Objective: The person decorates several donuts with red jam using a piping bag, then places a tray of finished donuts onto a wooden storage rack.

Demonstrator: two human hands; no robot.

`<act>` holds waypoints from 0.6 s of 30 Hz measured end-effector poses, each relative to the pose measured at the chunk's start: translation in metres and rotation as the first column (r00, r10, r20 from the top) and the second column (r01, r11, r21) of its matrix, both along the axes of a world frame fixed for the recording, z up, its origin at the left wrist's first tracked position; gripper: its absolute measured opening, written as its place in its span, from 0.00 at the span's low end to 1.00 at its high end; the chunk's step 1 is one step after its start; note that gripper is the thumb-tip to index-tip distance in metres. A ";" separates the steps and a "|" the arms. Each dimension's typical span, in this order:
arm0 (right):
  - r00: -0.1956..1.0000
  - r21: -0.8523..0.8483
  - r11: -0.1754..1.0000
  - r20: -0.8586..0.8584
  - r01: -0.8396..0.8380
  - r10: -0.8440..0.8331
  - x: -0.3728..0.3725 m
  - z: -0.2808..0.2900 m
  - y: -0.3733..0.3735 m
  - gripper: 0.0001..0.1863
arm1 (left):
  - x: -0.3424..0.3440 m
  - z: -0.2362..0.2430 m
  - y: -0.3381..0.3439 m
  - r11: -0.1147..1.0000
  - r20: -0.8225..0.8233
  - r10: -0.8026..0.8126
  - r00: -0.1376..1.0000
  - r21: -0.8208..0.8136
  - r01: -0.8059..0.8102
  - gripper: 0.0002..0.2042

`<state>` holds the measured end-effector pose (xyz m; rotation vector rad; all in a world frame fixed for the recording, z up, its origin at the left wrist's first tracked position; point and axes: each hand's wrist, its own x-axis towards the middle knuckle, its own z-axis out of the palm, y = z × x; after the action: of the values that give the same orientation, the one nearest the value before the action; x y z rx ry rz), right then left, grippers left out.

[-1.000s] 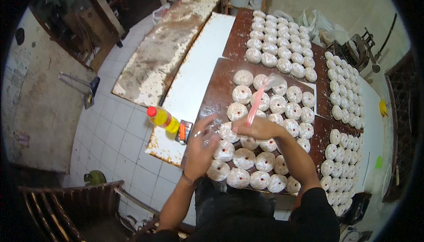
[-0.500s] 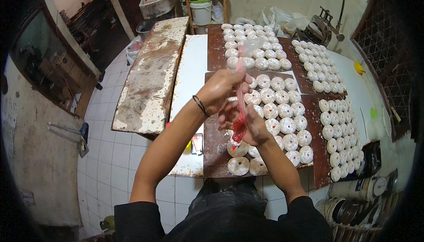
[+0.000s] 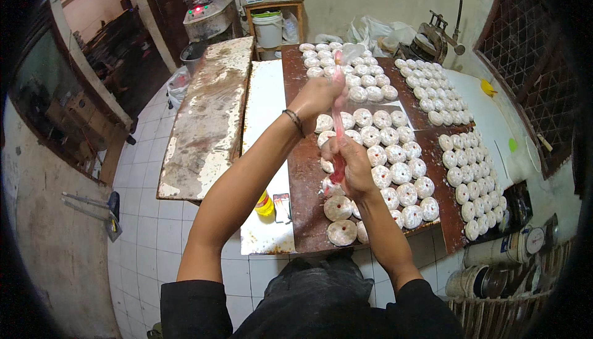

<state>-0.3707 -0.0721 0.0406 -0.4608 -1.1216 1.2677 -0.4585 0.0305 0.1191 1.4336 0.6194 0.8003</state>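
My left hand [image 3: 322,95] grips the upper length of a long clear plastic piping bag [image 3: 338,124], its top loose and crumpled. Lower down, my right hand [image 3: 351,166] is wrapped round the same bag, where red filling gathers toward its tip. Beneath both hands lies a brown board [image 3: 309,228] bearing rows of powdered round doughnuts [image 3: 406,194], many with a red spot in the middle. Left of the board, a yellow bottle [image 3: 264,205] stands beside a small flat item [image 3: 281,209] on the white tabletop [image 3: 265,240].
More doughnut boards [image 3: 445,215] stretch back and right. A worn plank [image 3: 204,116] lies along the left. Behind are a metal machine [image 3: 207,24], a wooden shelf [image 3: 275,2] with a white bucket [image 3: 267,30], and a press [image 3: 432,39]. A long-handled tool [image 3: 111,212] is at left.
A second ago only my right hand held the bag, low over the doughnuts. My left hand has since risen and gripped its upper part, while my right hand closed round the lower part.
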 end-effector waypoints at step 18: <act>0.709 0.113 0.988 0.687 0.108 -0.156 0.125 -0.040 0.072 0.18 | 0.092 -0.025 0.088 0.953 -0.007 0.237 0.972 0.197 -0.231 0.19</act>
<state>-0.2460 -0.0005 0.0003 -1.0110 -1.7211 0.9288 -0.3669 0.1185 0.0941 1.5707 0.7607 1.0507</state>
